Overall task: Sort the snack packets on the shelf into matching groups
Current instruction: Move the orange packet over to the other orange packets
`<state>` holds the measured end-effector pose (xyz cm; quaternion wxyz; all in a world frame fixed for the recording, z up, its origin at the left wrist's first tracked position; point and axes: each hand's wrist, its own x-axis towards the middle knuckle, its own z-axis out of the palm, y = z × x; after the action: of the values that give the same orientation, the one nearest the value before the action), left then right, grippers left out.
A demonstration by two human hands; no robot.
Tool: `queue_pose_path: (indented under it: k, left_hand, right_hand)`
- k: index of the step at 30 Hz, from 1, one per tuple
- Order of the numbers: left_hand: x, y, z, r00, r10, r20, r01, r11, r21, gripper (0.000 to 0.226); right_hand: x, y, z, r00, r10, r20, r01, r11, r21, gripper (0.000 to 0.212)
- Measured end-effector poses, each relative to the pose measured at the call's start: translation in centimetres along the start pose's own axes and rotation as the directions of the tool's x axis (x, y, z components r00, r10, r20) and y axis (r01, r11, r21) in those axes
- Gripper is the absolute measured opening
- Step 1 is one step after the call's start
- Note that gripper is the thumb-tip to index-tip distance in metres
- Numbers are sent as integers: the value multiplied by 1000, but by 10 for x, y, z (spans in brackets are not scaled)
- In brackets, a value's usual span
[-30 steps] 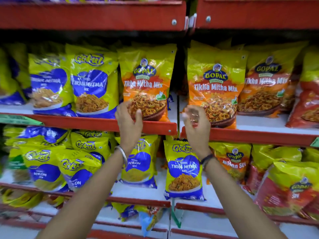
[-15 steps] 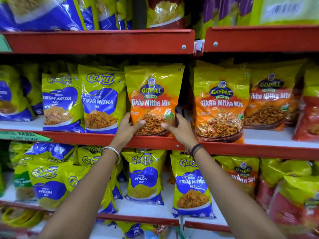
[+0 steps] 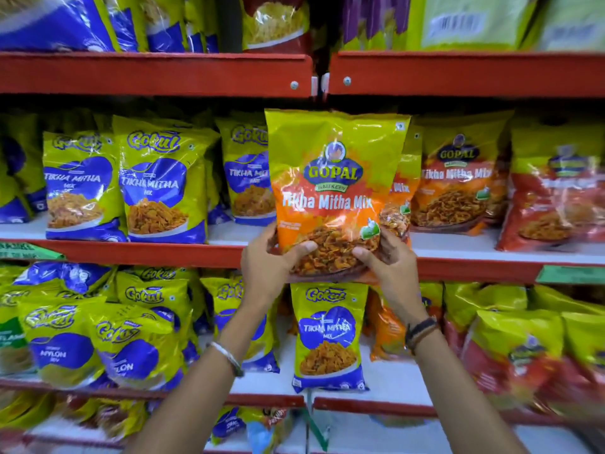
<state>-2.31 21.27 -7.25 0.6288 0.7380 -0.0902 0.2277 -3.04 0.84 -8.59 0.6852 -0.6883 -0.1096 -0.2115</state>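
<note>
An orange and green Gopal Tikha Mitha Mix packet point(image 3: 330, 178) is held upright in front of the middle shelf's red edge point(image 3: 147, 253). My left hand point(image 3: 268, 263) grips its lower left corner and my right hand point(image 3: 389, 267) grips its lower right corner. Behind it to the right stand matching orange Gopal packets point(image 3: 455, 185). To its left on the same shelf stand blue and green Gokul Tikha Mitha packets point(image 3: 157, 188). A Gokul Tikha Mitha packet point(image 3: 329, 335) stands on the shelf below, between my forearms.
Red Gopal packets point(image 3: 553, 194) fill the far right of the middle shelf. Gokul Nylon Sev packets point(image 3: 65, 342) crowd the lower shelf at left, red and green packets point(image 3: 517, 352) at right. The upper shelf point(image 3: 157, 73) carries more packets. A vertical gap point(image 3: 320, 83) divides two shelf units.
My hands closed on the orange Gopal packet's bottom corners and lifted it off the shelf, toward me and to the right. A Gokul packet behind it is now visible. The camera tilted up.
</note>
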Motion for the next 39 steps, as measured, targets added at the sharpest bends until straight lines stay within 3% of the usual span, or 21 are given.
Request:
queue_pose_path:
  k: [5, 12, 20, 25, 31, 39]
  left_hand:
    - [-47, 4, 46, 995, -87, 44, 88, 996, -22, 39]
    - [-92, 5, 87, 984, -169, 63, 168, 986, 19, 34]
    - [-103, 26, 121, 990, -118, 79, 116, 993, 32, 29]
    - [-77, 55, 154, 994, -19, 109, 18, 1000, 13, 49]
    - [-33, 80, 210, 985, 115, 132, -115, 993, -9, 57]
    - [-3, 51, 270, 983, 88, 160, -95, 995, 34, 65]
  right_hand:
    - [-37, 11, -57, 999, 45, -18, -45, 999, -21, 36]
    - [-72, 19, -108, 994, 107, -27, -107, 994, -22, 44]
    - [-75, 11, -148, 994, 106, -40, -109, 992, -60, 46]
    - [-38, -14, -183, 998, 10, -57, -17, 994, -112, 54]
    - [24, -29, -226, 987, -117, -109, 85, 962, -261, 59]
    - [57, 4, -258, 993, -54, -110, 17, 951, -310, 50]
